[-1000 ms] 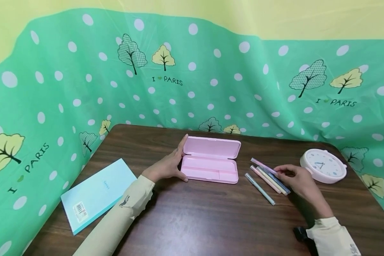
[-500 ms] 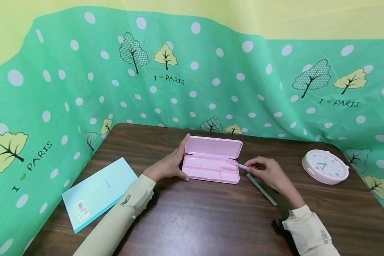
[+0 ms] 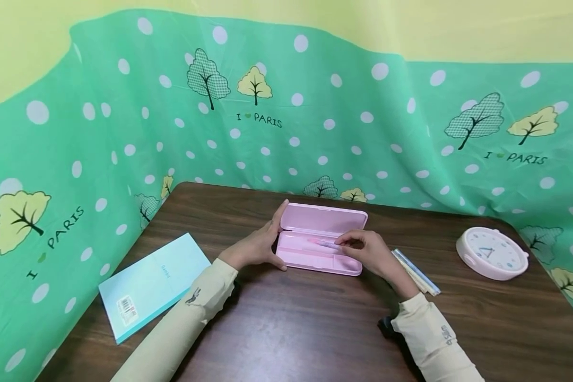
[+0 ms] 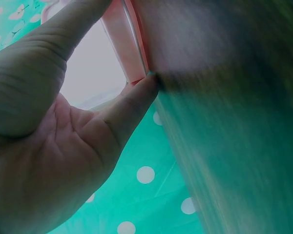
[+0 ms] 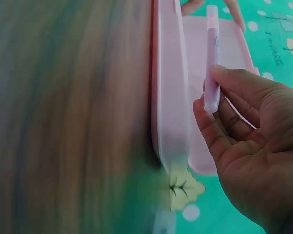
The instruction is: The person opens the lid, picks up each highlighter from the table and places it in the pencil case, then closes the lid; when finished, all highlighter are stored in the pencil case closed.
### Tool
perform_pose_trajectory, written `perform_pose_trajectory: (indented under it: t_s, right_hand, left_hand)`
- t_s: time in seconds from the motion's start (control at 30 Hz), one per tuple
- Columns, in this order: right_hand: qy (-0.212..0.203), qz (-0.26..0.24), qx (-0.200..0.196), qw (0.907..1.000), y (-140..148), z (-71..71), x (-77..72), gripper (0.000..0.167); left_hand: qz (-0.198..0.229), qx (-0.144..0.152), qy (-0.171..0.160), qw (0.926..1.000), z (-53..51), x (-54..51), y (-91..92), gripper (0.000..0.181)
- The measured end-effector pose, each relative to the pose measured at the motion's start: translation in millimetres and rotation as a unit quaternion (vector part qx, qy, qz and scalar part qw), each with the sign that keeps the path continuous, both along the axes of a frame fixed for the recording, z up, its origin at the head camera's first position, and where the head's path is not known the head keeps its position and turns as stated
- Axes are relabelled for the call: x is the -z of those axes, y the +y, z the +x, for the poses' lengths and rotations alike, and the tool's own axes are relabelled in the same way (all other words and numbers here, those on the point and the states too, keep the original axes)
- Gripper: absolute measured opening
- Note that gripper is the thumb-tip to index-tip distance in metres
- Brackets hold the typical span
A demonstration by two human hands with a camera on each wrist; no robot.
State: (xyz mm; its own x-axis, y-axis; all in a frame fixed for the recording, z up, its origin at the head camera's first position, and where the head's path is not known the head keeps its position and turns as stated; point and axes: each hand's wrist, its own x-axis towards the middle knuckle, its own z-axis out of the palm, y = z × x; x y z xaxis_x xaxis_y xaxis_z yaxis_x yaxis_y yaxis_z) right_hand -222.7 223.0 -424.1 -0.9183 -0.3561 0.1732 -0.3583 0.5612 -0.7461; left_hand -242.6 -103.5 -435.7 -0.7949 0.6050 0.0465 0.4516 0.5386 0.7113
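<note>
A pink pencil case [image 3: 310,261] lies with its lid [image 3: 322,219] raised on the brown table. My left hand [image 3: 258,246] holds the case's left end, thumb at the front corner and fingers at the lid. My right hand [image 3: 370,255] is over the right part of the case and pinches a lilac pen with a pink end [image 5: 212,63] between thumb and fingers. In the head view the pen points left over the rear compartment; whether it touches the bottom I cannot tell. Several pens [image 3: 417,273] lie to the right, partly hidden by my right forearm.
A white-and-pink round clock [image 3: 492,252] stands at the table's right side. On the left lies a light blue notebook [image 3: 155,286], partly beside my left sleeve. A green dotted curtain [image 3: 277,154] hangs behind the table [image 3: 277,329].
My right hand has picked up the lilac pen from the group on the right and carried it left over the case. The left hand stays at the case's left end.
</note>
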Motion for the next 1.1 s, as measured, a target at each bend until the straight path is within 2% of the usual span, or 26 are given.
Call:
perform_pose_trajectory:
  t_s: [0.03, 0.07, 0.27, 0.3, 0.37, 0.4, 0.5, 0.53, 0.6, 0.63, 0.73, 0.77, 0.93, 1.1]
  right_hand:
    - [-0.002, -0.004, -0.005, 1.0000, -3, -1.5, 1.3, 0.013]
    - [-0.006, -0.007, -0.010, 0.9999, -7, -2.9, 2.1, 0.012]
    - [-0.021, -0.025, -0.046, 0.9984, -27, -12.1, 5.6, 0.011]
    - [-0.022, -0.028, -0.051, 0.9980, -29, -13.1, 5.9, 0.010]
    - [-0.023, -0.033, -0.058, 0.9975, -33, -14.7, 6.7, 0.009]
    - [-0.024, -0.034, -0.057, 0.9975, -34, -15.0, 7.2, 0.009]
    - [-0.029, -0.030, -0.054, 0.9977, -37, -15.6, 9.5, 0.009]
    - [-0.031, -0.027, -0.054, 0.9977, -38, -15.8, 10.5, 0.009]
    - [-0.033, -0.020, -0.053, 0.9978, -40, -16.4, 12.8, 0.009]
    - [-0.034, -0.018, -0.055, 0.9978, -40, -16.8, 13.7, 0.009]
    - [-0.036, -0.016, -0.055, 0.9977, -42, -17.6, 16.2, 0.008]
    - [-0.036, -0.017, -0.055, 0.9977, -42, -17.6, 16.8, 0.008]
    - [-0.036, -0.010, -0.055, 0.9978, -43, -17.6, 18.7, 0.009]
    - [-0.030, 0.018, -0.073, 0.9967, -43, -19.3, 19.8, 0.011]
  left_hand:
    - [0.000, 0.000, 0.000, 1.0000, -0.2, 0.2, 0.5, 0.161]
    - [-0.003, -0.003, -0.001, 1.0000, 2.8, -4.2, 2.1, 0.159]
    - [-0.003, -0.004, 0.002, 1.0000, 0.2, -3.6, 6.0, 0.160]
    - [-0.002, -0.007, -0.006, 1.0000, 2.3, -7.8, 7.2, 0.160]
    - [-0.001, -0.006, -0.006, 1.0000, 2.0, -7.3, 7.1, 0.160]
    - [-0.002, -0.003, 0.004, 1.0000, -0.8, -2.1, 6.0, 0.160]
    - [0.003, 0.000, 0.014, 0.9999, -0.6, -0.1, 4.1, 0.160]
    - [0.002, 0.002, 0.025, 0.9997, -2.7, 4.9, 2.3, 0.160]
    - [0.003, 0.001, 0.025, 0.9997, -2.2, 5.2, 2.1, 0.160]
    - [0.004, -0.001, 0.015, 0.9999, 1.0, 0.1, 2.9, 0.160]
    - [-0.002, -0.005, 0.006, 1.0000, 2.6, -1.7, 4.6, 0.159]
    - [-0.004, -0.009, -0.004, 0.9999, 5.5, -6.9, 6.6, 0.159]
    - [-0.017, -0.017, -0.001, 0.9997, 7.2, -7.9, 8.1, 0.158]
    - [-0.021, -0.021, -0.001, 0.9996, 8.6, -6.0, 8.0, 0.157]
